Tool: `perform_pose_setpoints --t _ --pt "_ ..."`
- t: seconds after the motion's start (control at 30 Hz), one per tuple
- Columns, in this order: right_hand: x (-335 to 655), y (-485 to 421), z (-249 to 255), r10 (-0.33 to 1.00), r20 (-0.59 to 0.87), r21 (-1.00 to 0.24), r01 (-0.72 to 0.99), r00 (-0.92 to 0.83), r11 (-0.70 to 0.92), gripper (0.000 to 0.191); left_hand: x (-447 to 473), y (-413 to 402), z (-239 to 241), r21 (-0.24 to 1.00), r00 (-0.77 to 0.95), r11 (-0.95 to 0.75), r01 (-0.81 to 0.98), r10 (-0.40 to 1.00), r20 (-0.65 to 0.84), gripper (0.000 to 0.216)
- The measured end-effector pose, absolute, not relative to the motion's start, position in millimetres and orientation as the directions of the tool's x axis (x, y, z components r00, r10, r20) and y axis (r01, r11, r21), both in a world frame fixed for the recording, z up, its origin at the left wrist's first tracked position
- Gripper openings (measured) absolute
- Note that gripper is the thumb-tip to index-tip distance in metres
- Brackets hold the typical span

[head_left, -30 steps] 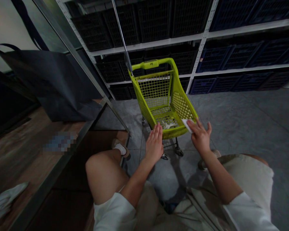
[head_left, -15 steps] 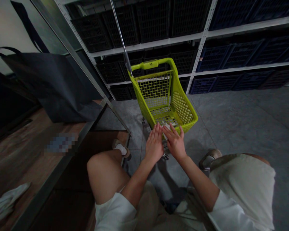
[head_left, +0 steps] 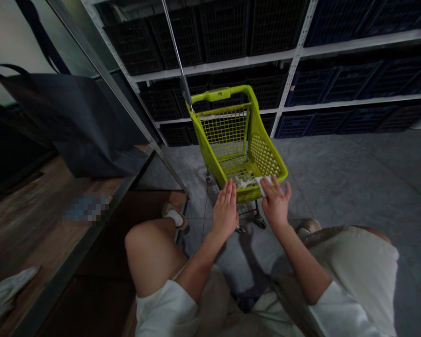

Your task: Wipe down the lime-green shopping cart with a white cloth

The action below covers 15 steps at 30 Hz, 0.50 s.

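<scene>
A small lime-green shopping cart (head_left: 239, 140) stands on the grey floor in front of me. My left hand (head_left: 226, 211) lies flat with straight fingers against the cart's near front rim. My right hand (head_left: 275, 202) presses a white cloth (head_left: 263, 183) against the same rim, a little to the right, fingers spread over it. Some pale items lie in the bottom of the cart's basket (head_left: 241, 177). My bare left knee (head_left: 150, 250) and right knee in beige shorts (head_left: 354, 262) frame the cart.
Metal shelving with dark crates (head_left: 266, 42) fills the back wall. A wooden shelf (head_left: 38, 220) on my left holds a dark bag (head_left: 77, 121) and a white rag (head_left: 10, 288). A slanted metal upright (head_left: 126, 107) borders it. A metal pole (head_left: 177, 51) rises behind the cart.
My right hand with the white cloth slid left along the cart's front rim to beside my left hand, then back to the right. My left hand stayed on the rim.
</scene>
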State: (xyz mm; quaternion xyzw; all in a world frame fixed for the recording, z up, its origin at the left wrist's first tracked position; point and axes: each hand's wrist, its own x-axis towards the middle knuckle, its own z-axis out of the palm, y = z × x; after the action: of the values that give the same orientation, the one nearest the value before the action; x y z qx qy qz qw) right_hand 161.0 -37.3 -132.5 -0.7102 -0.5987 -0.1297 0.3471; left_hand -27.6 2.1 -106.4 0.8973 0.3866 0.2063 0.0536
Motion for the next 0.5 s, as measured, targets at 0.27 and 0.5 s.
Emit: perform_pose_setpoints --t 0.27,0.5 --pt "130.8 -37.6 -120.7 0.849 0.528 -0.311 0.926 -0.017 0.212 0.069 -29.9 2.4 -103.0 0.241 0.61 -0.686 0.686 0.724 0.323 0.095" --pt "244.9 -47.3 -139.1 0.762 0.605 -0.292 0.955 0.231 -0.058 0.064 -29.5 2.8 -101.6 0.222 0.624 -0.689 0.69 0.722 0.299 0.095"
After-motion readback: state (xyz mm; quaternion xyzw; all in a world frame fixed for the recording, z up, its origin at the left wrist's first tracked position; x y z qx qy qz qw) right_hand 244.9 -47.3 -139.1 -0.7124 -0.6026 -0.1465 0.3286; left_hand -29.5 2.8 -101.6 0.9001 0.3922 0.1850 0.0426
